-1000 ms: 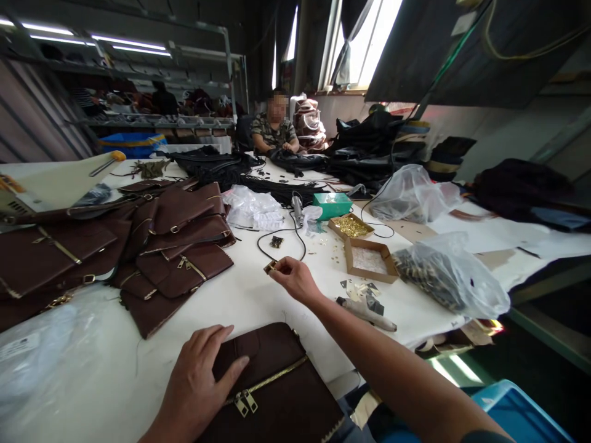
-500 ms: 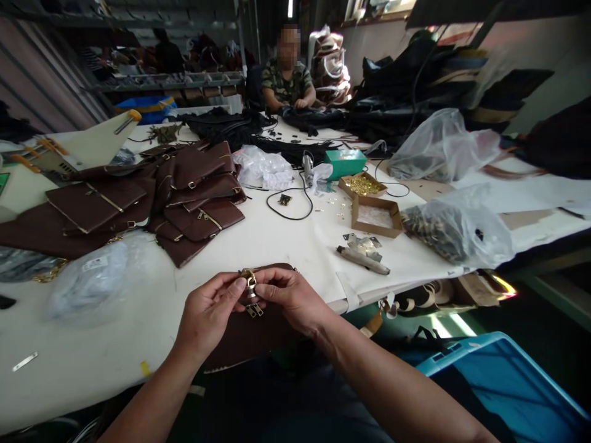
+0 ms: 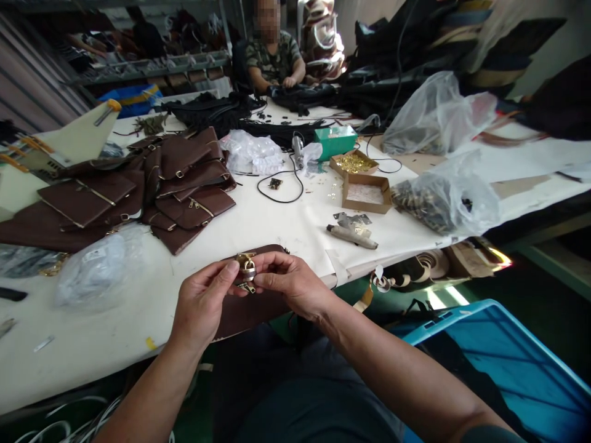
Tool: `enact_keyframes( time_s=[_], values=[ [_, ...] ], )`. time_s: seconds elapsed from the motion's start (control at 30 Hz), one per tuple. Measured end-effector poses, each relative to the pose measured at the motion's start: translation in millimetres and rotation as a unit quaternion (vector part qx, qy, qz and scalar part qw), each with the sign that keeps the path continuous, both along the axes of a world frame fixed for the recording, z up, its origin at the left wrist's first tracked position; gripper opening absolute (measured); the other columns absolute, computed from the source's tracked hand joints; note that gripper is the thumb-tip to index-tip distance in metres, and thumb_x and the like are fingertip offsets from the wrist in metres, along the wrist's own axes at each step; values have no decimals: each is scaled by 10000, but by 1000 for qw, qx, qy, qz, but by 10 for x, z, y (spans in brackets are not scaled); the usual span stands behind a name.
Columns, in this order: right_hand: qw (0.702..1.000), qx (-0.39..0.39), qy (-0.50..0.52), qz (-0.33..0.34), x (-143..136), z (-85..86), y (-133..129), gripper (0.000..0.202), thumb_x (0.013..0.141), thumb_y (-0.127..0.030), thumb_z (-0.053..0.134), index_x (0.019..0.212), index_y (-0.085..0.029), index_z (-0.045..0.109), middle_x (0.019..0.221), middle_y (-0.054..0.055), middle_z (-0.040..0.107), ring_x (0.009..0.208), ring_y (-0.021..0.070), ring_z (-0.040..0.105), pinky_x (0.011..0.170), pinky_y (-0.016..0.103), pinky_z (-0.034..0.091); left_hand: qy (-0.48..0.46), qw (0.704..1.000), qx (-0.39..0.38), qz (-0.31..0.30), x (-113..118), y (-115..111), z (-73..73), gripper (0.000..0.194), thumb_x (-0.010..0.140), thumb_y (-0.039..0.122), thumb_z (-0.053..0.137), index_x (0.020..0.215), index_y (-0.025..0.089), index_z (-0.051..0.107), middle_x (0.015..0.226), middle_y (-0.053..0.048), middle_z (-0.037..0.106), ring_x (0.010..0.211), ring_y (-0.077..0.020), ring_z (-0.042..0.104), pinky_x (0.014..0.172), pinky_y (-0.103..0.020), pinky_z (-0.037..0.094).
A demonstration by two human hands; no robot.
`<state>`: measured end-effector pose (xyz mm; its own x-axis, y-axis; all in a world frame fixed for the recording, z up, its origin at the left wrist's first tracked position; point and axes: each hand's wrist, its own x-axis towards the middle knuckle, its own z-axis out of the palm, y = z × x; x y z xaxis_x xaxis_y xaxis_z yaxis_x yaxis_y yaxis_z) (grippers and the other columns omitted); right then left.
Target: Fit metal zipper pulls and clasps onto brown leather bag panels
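Note:
Both hands meet at the table's front edge around a small gold padlock (image 3: pixel 248 271) with a curved shackle. My left hand (image 3: pixel 205 295) pinches its left side between thumb and fingers. From the right, my right hand (image 3: pixel 290 280) grips it the same way. Gold zipper pulls (image 3: pixel 247 287) hang just below the padlock. Under the hands lies a dark brown leather piece (image 3: pixel 253 314), partly on the table and partly over its edge; the hands cover some of it. The fingertips behind the padlock are hidden.
Brown leather bag pieces (image 3: pixel 184 197) are piled left, beside a clear plastic bag (image 3: pixel 101 271). A box of gold fittings (image 3: pixel 353 163), an open cardboard box (image 3: pixel 367 194) and metal plates (image 3: pixel 353 227) lie right. A blue crate (image 3: pixel 498 357) stands low right. A person (image 3: pixel 274 55) sits opposite.
My view has tilted down and shifted slightly. The padlock has turned in my fingers, showing its shackle more plainly, and the zipper pulls now lie at a different angle. Both hands keep hold.

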<state>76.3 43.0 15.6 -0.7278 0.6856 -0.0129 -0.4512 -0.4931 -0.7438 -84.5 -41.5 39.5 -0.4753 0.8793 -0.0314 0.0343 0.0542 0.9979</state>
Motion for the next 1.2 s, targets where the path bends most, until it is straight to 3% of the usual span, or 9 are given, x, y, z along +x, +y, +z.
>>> enact_keyframes(
  time_s=[0.13, 0.3, 0.5, 0.57, 0.67, 0.77, 0.83, 1.07, 1.2],
  values=[
    [1000, -4, -7, -6, 24, 17, 2, 338, 739, -258, 937, 1026, -184, 774, 922, 19, 783, 787, 145, 696, 717, 280, 533, -16, 1000, 2, -2, 13, 27, -19, 416, 860, 529, 826, 1010, 144, 777, 1036, -98, 828, 813, -240, 781, 660, -336, 659],
    [998, -49, -28, -27, 40, 30, 6, 319, 767, -252, 876, 1041, -203, 721, 790, -7, 762, 695, 152, 719, 620, 244, 501, 115, 993, -32, 26, -31, 10, -46, 367, 924, 534, 753, 1046, 188, 768, 964, -37, 833, 745, -197, 767, 711, -297, 640],
    [983, -172, -53, -33, -30, -98, 3, 278, 760, -275, 767, 1011, -168, 714, 777, 10, 715, 635, 140, 659, 560, 238, 467, 245, 963, -94, -55, -130, 22, 72, 348, 971, 551, 676, 945, 212, 746, 818, -21, 804, 752, -199, 768, 720, -263, 604],
    [981, -102, -109, -125, -28, -139, -18, 289, 817, -308, 763, 1075, -185, 717, 801, 0, 690, 645, 132, 620, 569, 245, 458, 227, 963, -119, -83, -184, 46, 105, 372, 961, 576, 675, 916, 212, 739, 773, -17, 788, 719, -197, 754, 689, -257, 595],
    [933, 178, -177, -257, 22, -150, -32, 259, 876, -290, 783, 1126, -229, 751, 957, 28, 696, 823, 165, 650, 731, 296, 533, 217, 957, -147, -124, -265, 79, 121, 396, 959, 597, 665, 867, 217, 724, 730, -8, 761, 690, -184, 726, 666, -243, 568],
    [859, 440, -169, -201, 66, -140, 6, 138, 922, -252, 781, 1060, -253, 789, 1101, 71, 727, 1028, 215, 679, 924, 364, 550, 212, 948, -168, -169, -306, 109, 124, 390, 981, 584, 637, 864, 220, 715, 703, 3, 736, 693, -179, 704, 672, -245, 548],
    [851, 481, -163, -132, 68, -146, 44, 79, 957, -259, 765, 1032, -246, 788, 1061, 70, 746, 996, 210, 695, 904, 353, 557, 198, 945, -176, -190, -304, 128, 132, 392, 986, 577, 638, 844, 217, 702, 684, 9, 723, 681, -171, 686, 673, -244, 537],
    [954, 234, -164, -89, 86, -154, 52, 176, 947, -375, 793, 927, -203, 761, 923, 23, 741, 876, 176, 678, 841, 309, 535, 93, 979, -95, -153, -346, 135, 68, 385, 995, 579, 645, 937, 205, 715, 715, 16, 697, 668, -152, 675, 685, -257, 551],
    [964, 172, -180, -96, 108, -180, 75, 239, 902, -438, 830, 929, -209, 767, 943, 18, 748, 882, 179, 661, 862, 311, 514, 203, 966, -124, -104, -513, 189, -174, 408, 965, 600, 658, 1095, 220, 731, 945, -35, 776, 852, -225, 738, 794, -339, 601]
  ],
)
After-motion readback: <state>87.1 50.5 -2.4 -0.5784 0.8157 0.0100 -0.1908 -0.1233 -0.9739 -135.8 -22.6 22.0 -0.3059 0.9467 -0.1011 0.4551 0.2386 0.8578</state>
